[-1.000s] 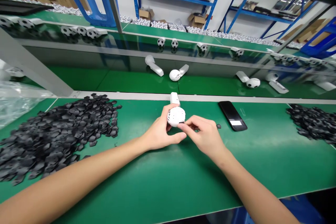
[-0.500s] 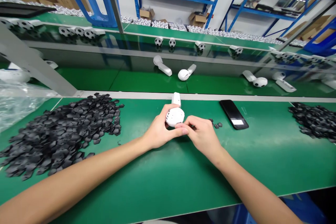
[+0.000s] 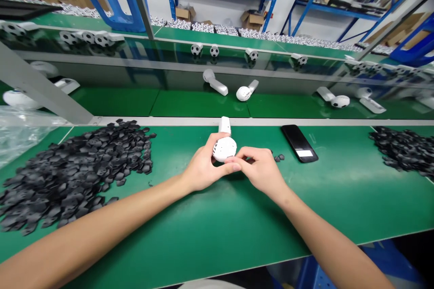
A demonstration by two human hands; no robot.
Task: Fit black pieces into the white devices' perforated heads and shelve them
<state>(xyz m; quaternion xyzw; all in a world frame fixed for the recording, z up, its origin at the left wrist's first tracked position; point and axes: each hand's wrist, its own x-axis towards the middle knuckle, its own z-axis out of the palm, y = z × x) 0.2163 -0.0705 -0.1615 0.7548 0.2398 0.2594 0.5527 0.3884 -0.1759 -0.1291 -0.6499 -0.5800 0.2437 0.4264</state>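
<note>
A white device with a round head (image 3: 224,149) and a short handle pointing away sits in my left hand (image 3: 203,167), whose fingers and thumb wrap round the head's left and near side. My right hand (image 3: 260,169) is pinched at the near right edge of the head, its fingertips close to my left thumb. Whatever lies between those right fingertips is hidden or too small to name. A few loose black pieces (image 3: 279,158) lie on the green table just beyond my right hand.
A large heap of black pieces (image 3: 74,171) spreads over the left; a smaller heap (image 3: 405,151) is at the far right. A black phone (image 3: 298,142) lies right of centre. Behind a metal rail (image 3: 162,121), white devices (image 3: 215,83) rest on a green shelf. Clear plastic (image 3: 23,131) lies left.
The camera view has shifted slightly. My hands keep nearly the same hold on the white device, with my right fingertips still at its near edge.
</note>
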